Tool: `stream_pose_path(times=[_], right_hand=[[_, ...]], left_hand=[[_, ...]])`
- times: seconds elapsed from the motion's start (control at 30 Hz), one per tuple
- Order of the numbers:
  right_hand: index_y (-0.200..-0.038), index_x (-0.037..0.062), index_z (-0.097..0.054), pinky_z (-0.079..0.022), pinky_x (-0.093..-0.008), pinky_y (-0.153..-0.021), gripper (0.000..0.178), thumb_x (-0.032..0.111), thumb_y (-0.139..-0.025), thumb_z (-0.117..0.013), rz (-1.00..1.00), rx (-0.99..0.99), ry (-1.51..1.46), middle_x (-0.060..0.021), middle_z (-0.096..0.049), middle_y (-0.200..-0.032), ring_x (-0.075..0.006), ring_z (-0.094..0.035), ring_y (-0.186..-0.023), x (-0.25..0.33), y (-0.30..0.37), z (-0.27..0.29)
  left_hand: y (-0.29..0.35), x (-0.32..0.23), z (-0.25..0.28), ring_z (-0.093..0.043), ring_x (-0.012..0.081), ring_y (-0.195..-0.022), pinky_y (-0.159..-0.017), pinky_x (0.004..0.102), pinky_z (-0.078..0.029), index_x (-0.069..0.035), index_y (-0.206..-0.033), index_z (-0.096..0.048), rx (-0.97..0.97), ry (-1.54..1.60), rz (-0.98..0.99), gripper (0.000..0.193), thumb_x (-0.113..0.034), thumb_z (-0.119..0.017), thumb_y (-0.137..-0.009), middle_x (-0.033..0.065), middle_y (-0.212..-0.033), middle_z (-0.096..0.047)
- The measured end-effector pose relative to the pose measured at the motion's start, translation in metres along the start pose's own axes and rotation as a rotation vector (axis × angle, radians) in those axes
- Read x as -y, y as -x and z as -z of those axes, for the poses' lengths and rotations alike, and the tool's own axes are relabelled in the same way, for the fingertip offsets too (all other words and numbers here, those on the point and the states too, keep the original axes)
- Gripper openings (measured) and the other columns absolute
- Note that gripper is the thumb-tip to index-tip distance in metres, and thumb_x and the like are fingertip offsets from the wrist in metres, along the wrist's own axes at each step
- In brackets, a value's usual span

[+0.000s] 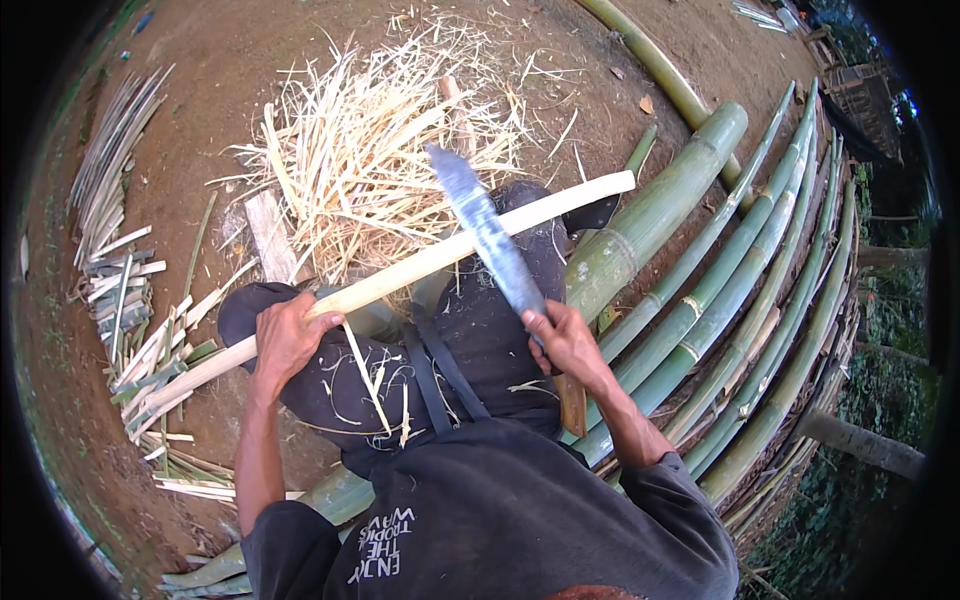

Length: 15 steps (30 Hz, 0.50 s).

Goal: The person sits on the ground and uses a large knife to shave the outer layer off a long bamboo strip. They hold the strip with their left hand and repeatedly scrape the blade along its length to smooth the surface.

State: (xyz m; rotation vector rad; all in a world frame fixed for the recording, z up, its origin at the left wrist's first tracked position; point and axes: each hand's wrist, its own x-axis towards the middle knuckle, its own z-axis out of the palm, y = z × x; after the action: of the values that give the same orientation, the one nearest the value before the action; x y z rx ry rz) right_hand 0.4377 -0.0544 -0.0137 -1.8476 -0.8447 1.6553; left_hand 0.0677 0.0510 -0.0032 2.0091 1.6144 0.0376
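Note:
A long, pale bamboo strip point(420, 264) lies slantwise across my knees, its far end reaching up to the right. My left hand point(288, 338) is closed around it near my left knee. In my right hand point(562, 338) is the handle of a machete point(490, 238), whose broad metal blade crosses the strip and points up and to the left. Whether the edge touches the strip I cannot tell. The wooden handle end point(572, 404) sticks out below my right fist. Thin shavings point(366, 378) lie on my dark trousers between the hands.
Beyond my knees is a heap of pale shavings point(340, 150), with a wooden block point(270, 232) beside it. Long green bamboo poles point(650, 215) lie along the right. Split strips point(110, 170) are piled on the earth at the left. A post point(865, 445) juts in at far right.

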Motion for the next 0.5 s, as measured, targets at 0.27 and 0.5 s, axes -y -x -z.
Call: stream_pose_path(times=[0.27, 0.5], right_hand=[[-0.091, 0.0032, -0.054, -0.040, -0.0266, -0.038, 0.028, 0.029, -0.102, -0.056, 0.107, -0.383, -0.285, -0.0012, -0.053, -0.059, -0.0098, -0.049, -0.042, 0.006, -0.026, 0.072], [-0.092, 0.0020, -0.056, -0.039, -0.0265, -0.039, 0.028, 0.028, -0.102, -0.057, 0.047, -0.145, -0.107, -0.0017, -0.055, -0.060, -0.0104, -0.050, -0.043, 0.002, -0.012, 0.011]], left_hand=[[0.013, 0.007, -0.018, -0.062, 0.0422, -0.066, -0.061, 0.0487, -0.046, -0.003, -0.078, -0.060, -0.236, -0.028, -0.077, 0.043, -0.043, -0.074, -0.083, 0.0181, -0.069, -0.064], [0.007, 0.009, -0.019, -0.061, 0.0408, -0.064, -0.059, 0.0476, -0.045, -0.003, -0.077, -0.059, -0.250, -0.034, -0.126, 0.043, -0.042, -0.075, -0.082, 0.0169, -0.067, -0.062]])
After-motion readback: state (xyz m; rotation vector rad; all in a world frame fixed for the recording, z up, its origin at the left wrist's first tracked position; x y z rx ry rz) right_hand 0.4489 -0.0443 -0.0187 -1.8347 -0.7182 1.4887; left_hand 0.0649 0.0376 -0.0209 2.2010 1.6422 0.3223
